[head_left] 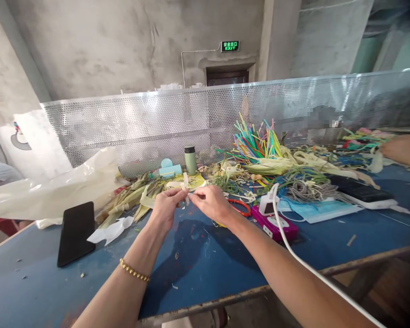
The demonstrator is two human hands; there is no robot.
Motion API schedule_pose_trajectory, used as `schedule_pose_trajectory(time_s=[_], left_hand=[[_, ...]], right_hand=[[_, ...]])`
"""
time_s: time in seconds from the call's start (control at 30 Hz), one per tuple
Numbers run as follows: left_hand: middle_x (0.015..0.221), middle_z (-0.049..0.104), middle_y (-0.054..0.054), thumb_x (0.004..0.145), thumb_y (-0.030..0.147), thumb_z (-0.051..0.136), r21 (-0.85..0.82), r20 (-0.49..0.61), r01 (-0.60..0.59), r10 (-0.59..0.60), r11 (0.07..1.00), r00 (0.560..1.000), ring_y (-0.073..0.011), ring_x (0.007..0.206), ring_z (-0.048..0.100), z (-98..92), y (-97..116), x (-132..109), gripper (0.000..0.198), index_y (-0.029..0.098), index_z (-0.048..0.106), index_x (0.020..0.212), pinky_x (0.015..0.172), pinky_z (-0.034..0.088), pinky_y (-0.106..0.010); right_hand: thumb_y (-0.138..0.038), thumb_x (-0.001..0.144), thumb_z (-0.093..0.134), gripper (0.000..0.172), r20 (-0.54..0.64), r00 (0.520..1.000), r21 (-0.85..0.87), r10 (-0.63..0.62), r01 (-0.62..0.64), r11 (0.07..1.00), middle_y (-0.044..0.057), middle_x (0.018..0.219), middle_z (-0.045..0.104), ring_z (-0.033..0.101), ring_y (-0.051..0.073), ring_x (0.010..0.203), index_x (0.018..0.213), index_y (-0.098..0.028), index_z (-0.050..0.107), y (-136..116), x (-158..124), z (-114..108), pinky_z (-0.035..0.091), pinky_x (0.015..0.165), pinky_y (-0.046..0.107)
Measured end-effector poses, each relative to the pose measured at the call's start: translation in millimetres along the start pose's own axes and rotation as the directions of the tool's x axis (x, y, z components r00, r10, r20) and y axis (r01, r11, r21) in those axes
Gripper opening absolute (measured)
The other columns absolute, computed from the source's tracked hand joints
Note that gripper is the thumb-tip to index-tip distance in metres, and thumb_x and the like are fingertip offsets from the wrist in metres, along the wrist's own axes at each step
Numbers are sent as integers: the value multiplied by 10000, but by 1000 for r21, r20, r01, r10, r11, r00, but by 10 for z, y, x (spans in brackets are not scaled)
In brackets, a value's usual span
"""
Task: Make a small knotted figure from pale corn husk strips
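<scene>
Above the blue table (191, 273), my left hand (166, 204) pinches a small pale strip of corn husk (185, 178), which stands up from the fingertips. A gold bead bracelet circles that wrist. My right hand (212, 202) is closed in a pinch close beside it, fingertips almost meeting the left ones. What sits in the right pinch is too small to make out. Just behind the hands lie more dried corn husks (133, 200) and loose pale scraps.
A black phone (76, 233) and white scrap (111, 231) lie left. Behind stand a green bottle (190, 160) and colourful pipe cleaners (256, 141). A purple box (275, 223), white cable (285, 237) and blue mask (323, 210) are right. Another person's hand (403, 150) works far right.
</scene>
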State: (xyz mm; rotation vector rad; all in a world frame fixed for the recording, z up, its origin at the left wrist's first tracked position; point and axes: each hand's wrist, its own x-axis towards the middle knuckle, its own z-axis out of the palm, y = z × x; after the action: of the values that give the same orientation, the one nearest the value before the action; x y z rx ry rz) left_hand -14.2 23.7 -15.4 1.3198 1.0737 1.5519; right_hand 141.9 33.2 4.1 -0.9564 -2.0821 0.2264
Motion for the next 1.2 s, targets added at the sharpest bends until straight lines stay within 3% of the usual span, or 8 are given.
schedule_pose_trajectory(time_s=[0.23,0.43,0.73,0.87,0.93,1.0,1.1,1.2], left_hand=[[528,520,20,613,401,783,-56,34,25,-24,998,999,-73,499,397,53,-9,-16,313,124,641,578,509,283,-242],[507,514,20,588,360,789,-101,-1,53,-54,993,999,-83,496,433,40,23,-18,317,137,574,525,517,329,-246],[520,550,7,599,342,793,-110,-23,20,-23,994,999,-94,505,467,-1,27,-6,289,128,602,562,514,346,-242],[502,562,-2,635,361,755,80,-34,-20,22,997,999,-95,497,449,-15,60,-21,287,128,617,540,509,320,-241],[510,583,-7,648,359,736,201,-6,-38,41,979,999,-103,502,451,-12,78,-35,261,131,645,560,519,325,-245],[512,598,-15,668,350,708,307,87,-58,33,950,996,-112,509,461,1,86,-54,248,136,655,553,537,344,-251],[499,590,-19,696,302,650,397,234,-95,-1,913,972,-116,510,471,32,75,-89,263,145,614,488,561,364,-257],[491,570,-11,687,248,611,457,268,-92,-39,885,963,-107,504,457,54,68,-121,227,141,602,487,544,348,-248]], right_hand=[[-184,769,536,265,41,992,62,121,-124,990,-13,466,495,413,100,483,506,-163,560,-18,8,80,245,497,243],[-147,732,548,221,-1,994,31,113,-113,993,-5,497,526,427,106,501,513,-176,527,-38,-7,121,276,517,237],[-114,739,566,187,46,995,-21,85,-84,996,3,540,575,441,102,507,558,-163,574,-44,-35,131,277,530,241],[-162,786,587,221,38,999,-98,-7,11,995,-6,522,549,427,101,504,565,-159,595,-13,-31,37,261,527,249],[-252,864,565,271,-113,991,-130,-65,50,990,4,553,554,425,109,525,617,-155,621,17,-8,-42,283,545,256],[-247,901,538,241,-243,951,-165,-193,155,974,37,684,608,484,131,636,724,-143,664,57,20,-109,350,639,264],[-216,870,605,121,-121,919,-180,-376,353,918,65,869,638,526,174,842,853,-169,715,115,40,-138,380,799,301],[-157,801,666,61,34,913,-178,-406,406,896,56,851,626,519,181,852,805,-184,721,134,30,-99,379,820,320]])
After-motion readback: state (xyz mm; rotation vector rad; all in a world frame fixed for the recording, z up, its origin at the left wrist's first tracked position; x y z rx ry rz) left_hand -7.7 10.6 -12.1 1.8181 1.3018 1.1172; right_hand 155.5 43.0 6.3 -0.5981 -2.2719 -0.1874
